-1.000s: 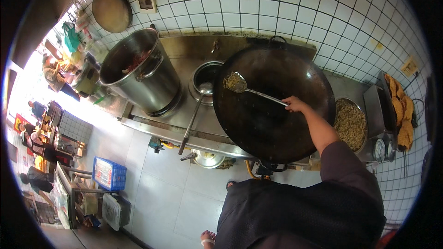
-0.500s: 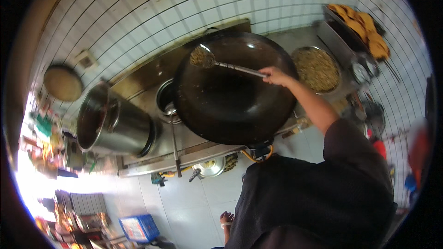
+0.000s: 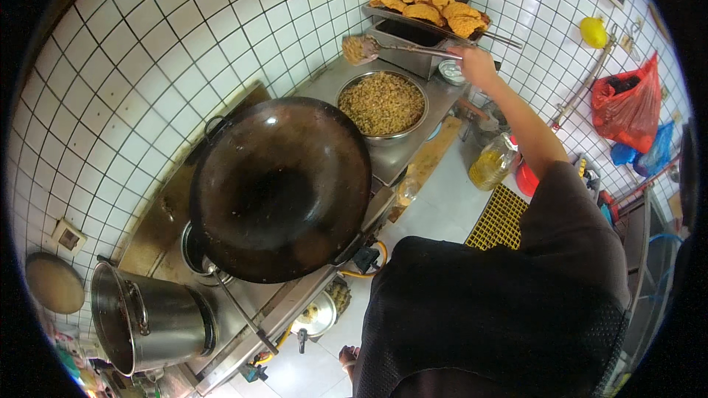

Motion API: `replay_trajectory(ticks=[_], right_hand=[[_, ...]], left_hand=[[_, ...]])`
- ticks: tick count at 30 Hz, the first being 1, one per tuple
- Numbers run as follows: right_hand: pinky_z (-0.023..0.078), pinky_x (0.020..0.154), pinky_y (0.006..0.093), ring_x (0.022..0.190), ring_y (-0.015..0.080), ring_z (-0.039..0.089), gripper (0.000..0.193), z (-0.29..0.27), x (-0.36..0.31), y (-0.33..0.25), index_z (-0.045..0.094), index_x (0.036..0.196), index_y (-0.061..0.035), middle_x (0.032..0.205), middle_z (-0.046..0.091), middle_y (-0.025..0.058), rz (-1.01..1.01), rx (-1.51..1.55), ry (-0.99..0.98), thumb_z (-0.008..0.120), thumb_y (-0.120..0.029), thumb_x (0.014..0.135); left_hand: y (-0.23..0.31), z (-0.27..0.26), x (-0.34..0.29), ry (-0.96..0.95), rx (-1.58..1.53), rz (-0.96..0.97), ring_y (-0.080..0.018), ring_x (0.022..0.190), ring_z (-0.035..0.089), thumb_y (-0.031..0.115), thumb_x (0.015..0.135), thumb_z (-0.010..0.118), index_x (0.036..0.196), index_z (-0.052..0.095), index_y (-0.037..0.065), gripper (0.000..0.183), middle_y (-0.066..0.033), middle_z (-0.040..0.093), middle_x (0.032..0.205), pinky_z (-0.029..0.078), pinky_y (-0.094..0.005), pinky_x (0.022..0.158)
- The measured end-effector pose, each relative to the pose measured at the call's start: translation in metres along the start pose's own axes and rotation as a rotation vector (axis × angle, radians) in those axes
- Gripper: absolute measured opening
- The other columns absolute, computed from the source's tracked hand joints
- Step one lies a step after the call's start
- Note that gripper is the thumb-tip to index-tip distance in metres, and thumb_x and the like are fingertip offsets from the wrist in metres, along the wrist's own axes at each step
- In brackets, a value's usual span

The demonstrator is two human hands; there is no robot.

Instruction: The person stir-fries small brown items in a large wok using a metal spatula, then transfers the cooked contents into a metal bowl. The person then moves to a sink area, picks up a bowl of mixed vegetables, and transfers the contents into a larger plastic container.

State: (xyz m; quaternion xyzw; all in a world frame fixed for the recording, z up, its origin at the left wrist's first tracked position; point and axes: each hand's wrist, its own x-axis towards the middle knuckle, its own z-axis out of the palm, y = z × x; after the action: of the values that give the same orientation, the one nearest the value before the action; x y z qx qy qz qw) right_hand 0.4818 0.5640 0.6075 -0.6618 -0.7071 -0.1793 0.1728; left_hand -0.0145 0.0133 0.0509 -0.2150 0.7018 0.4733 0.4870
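My right hand (image 3: 474,66) is closed round the end of a long-handled wok spatula (image 3: 420,51). The tool's brown-looking head is up near the tiled wall, above the far rim of a steel basin (image 3: 422,119) full of chopped, brownish-green food (image 3: 381,103). To the left of the basin sits a big dark wok (image 3: 284,214), its inside bare but for small specks. My left hand (image 3: 348,357) hangs low beside the dark clothing, away from the stove; its fingers are loosely curled and partly apart, holding nothing I can see.
A tall steel pot (image 3: 166,320) and a ladle (image 3: 243,309) lie left of the wok. Fried golden pieces (image 3: 435,11) rest on a rack at the back. An oil jug (image 3: 493,164) stands right, near a yellow grate (image 3: 501,217). A red bag (image 3: 627,103) hangs on the wall.
My view has turned right. My right hand has carried the wok spatula from over the wok to above the basin's far side. In the earlier frame its head held chopped food.
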Motion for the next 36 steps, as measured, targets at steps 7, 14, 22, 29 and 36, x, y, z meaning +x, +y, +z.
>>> replay_trajectory(ticks=[7, 14, 22, 29, 36], right_hand=[[0.041, 0.072, 0.0383, 0.089, 0.0199, 0.056, 0.040, 0.011, -0.018, 0.018, 0.060, 0.107, -0.0187, 0.096, 0.056, 0.0003, -0.118, -0.412, 0.141, 0.057, -0.004, 0.069], [0.047, 0.072, 0.0414, 0.084, 0.0290, 0.059, 0.032, -0.018, 0.025, -0.040, 0.058, 0.109, -0.0161, 0.091, 0.060, 0.0106, -0.169, -0.066, -0.073, 0.058, -0.014, 0.077], [0.047, 0.071, 0.0423, 0.085, 0.0324, 0.058, 0.026, 0.091, 0.101, -0.173, 0.064, 0.095, -0.0103, 0.089, 0.062, 0.0142, -0.592, -0.174, -0.572, 0.059, -0.012, 0.069], [0.048, 0.060, 0.0419, 0.069, 0.0326, 0.059, 0.008, 0.165, 0.143, -0.296, 0.062, 0.074, -0.0007, 0.074, 0.061, 0.0160, -0.866, -0.174, -0.615, 0.057, -0.007, 0.070], [0.046, 0.072, 0.0449, 0.088, 0.0297, 0.057, 0.022, 0.224, 0.116, -0.430, 0.062, 0.096, -0.0152, 0.089, 0.060, 0.0091, -1.092, 0.182, -0.376, 0.059, -0.016, 0.075]], left_hand=[[0.025, 0.018, -0.010, -0.223, 0.074, 0.012, -0.0227, 0.053, 0.050, 0.014, 0.081, 0.049, 0.079, 0.051, 0.005, 0.009, -0.0057, 0.048, 0.060, 0.038, -0.0320, 0.042], [-0.003, -0.020, -0.051, -0.327, 0.904, 0.746, -0.0242, 0.060, 0.053, 0.014, 0.078, 0.052, 0.079, 0.052, 0.006, 0.008, -0.0046, 0.048, 0.060, 0.042, -0.0319, 0.048], [-0.052, -0.028, -0.099, -0.097, 0.159, 0.366, -0.0225, 0.062, 0.058, 0.014, 0.080, 0.049, 0.106, 0.048, 0.008, 0.027, -0.0091, 0.056, 0.077, 0.044, -0.0318, 0.050], [-0.089, -0.008, -0.179, 0.228, -0.398, -0.087, -0.0222, 0.057, 0.055, 0.010, 0.081, 0.048, 0.108, 0.047, 0.007, 0.027, -0.0099, 0.055, 0.075, 0.042, -0.0314, 0.044], [-0.162, 0.014, -0.235, 0.393, -0.479, -0.161, -0.0227, 0.057, 0.055, 0.014, 0.081, 0.050, 0.097, 0.053, 0.004, 0.019, -0.0082, 0.055, 0.071, 0.045, -0.0339, 0.048]])
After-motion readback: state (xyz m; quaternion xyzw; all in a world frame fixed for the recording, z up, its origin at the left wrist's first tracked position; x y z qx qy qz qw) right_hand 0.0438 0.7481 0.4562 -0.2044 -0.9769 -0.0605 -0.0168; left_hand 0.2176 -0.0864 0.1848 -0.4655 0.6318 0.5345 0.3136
